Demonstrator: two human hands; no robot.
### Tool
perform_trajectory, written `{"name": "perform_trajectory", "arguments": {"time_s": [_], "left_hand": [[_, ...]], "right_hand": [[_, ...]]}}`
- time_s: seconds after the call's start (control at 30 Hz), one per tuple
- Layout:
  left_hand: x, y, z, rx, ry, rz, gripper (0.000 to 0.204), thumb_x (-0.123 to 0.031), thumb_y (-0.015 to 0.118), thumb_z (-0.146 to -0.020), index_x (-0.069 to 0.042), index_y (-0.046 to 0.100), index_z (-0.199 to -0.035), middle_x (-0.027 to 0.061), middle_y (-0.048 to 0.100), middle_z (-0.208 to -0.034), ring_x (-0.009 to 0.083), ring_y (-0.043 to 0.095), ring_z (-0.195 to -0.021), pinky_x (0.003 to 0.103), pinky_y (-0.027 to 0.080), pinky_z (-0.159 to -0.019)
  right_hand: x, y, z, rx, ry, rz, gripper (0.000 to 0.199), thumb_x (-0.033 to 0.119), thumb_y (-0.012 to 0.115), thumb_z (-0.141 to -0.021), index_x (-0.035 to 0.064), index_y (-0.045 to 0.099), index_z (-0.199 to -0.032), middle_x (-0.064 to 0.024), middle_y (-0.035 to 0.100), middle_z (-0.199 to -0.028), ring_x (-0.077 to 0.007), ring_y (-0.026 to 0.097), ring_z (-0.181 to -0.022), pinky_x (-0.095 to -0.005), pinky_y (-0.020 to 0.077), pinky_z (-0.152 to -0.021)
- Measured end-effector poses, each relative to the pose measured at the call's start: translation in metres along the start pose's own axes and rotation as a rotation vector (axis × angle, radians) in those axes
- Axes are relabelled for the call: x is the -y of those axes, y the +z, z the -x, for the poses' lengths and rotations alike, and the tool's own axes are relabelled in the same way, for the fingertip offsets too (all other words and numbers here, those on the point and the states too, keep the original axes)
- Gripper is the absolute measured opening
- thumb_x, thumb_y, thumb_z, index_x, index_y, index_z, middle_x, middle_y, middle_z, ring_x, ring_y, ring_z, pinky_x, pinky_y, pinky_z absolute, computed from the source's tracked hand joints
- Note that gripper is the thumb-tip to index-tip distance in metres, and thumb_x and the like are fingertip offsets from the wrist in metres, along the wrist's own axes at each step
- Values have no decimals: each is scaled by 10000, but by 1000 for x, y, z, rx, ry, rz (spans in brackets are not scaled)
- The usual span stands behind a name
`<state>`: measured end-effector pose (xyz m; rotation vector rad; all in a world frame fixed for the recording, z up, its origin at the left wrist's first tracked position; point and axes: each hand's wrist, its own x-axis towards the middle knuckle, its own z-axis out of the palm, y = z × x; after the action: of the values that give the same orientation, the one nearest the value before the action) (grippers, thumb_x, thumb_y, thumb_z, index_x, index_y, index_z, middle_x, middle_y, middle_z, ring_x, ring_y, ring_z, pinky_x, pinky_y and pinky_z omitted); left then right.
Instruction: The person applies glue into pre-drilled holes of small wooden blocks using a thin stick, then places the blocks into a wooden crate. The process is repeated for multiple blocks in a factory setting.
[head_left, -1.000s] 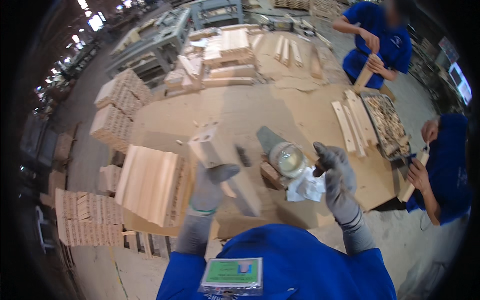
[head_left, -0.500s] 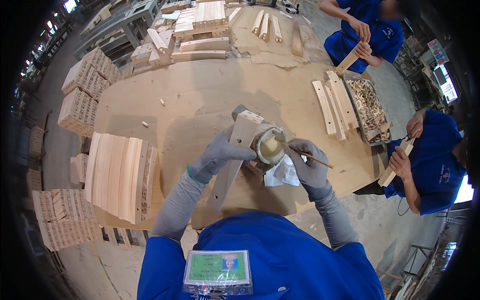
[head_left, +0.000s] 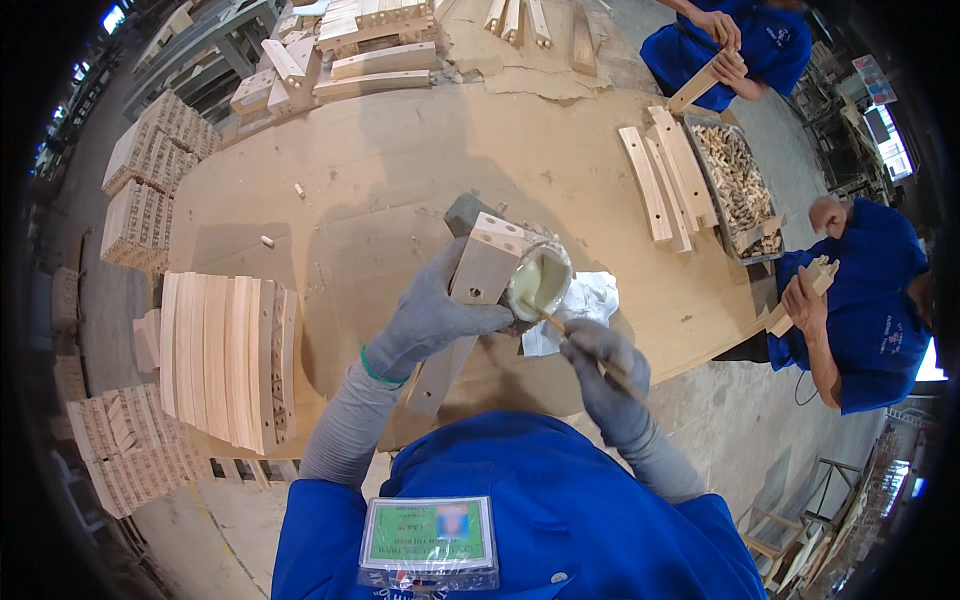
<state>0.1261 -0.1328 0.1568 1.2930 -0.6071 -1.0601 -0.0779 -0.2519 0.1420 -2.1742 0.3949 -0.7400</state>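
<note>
My left hand (head_left: 425,310), in a grey glove, grips a pale wooden bar (head_left: 483,262) with its thumb across the side. The bar slants toward my body, its far end showing small holes. Right beside that end is a round, crusted pot (head_left: 567,268) tipped toward me, with creamy, glue-like liquid (head_left: 534,284) inside. A thin wooden stick (head_left: 549,319) is closed in my gloved right hand (head_left: 606,376), its tip reaching into the pot at the near rim. Crumpled white paper (head_left: 594,298) lies beside the pot. A dark block (head_left: 464,214) shows behind the bar.
Curved wooden slats (head_left: 215,360) stand in a row at left. Two loose dowels, one a small dowel (head_left: 267,241), lie on the cardboard-covered table (head_left: 370,170). A tray (head_left: 690,140) of dowels and several bars are at right. Two co-workers (head_left: 870,300) handle wood there.
My right hand has come down and closer to my body, the stick's tip now at the pot's near rim. The bar has tilted in my left hand. The right-hand co-worker's upper hand has left the wood.
</note>
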Motion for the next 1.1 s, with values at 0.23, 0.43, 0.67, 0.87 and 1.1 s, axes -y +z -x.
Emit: {"name": "perform_trajectory", "arguments": {"time_s": [0.23,0.43,0.67,0.87,1.1], "left_hand": [[9,-5,-2,-30,-14,-151,703,-150,789,-658,-26,465,-1269,90,584,-1137,176,568,-1053,330,455,-913],[8,-3,-5,-10,-2,-60,727,-159,789,-644,-29,461,-1279,94,581,-1142,176,567,-1052,329,460,-908],[2,-4,-2,-20,-46,-172,726,-141,785,-645,-32,463,-1286,90,580,-1141,169,566,-1049,323,465,-901],[-2,-1,1,-28,-39,-113,726,-132,791,-635,-29,472,-1279,88,575,-1143,170,564,-1054,324,457,-909],[10,-17,40,-155,258,-391,760,-175,821,-594,-12,481,-1254,112,591,-1127,216,590,-1038,339,460,-905]], "right_hand": [[6,-7,12,-53,102,-132,207,-87,663,-782,6,572,-942,-195,659,-989,-254,657,-889,-332,538,-761],[6,0,14,-105,130,-250,192,-97,658,-784,7,568,-918,-217,651,-1022,-243,657,-897,-326,536,-763],[2,6,3,-80,96,-181,213,-47,697,-771,26,562,-919,-197,666,-979,-271,676,-851,-338,545,-721],[18,0,9,-131,169,-316,202,8,715,-782,10,568,-920,-185,676,-940,-239,678,-804,-329,546,-694],[34,-41,-45,-229,554,-694,164,31,672,-809,-52,562,-898,-154,663,-839,-188,661,-767,-276,548,-671]]}}
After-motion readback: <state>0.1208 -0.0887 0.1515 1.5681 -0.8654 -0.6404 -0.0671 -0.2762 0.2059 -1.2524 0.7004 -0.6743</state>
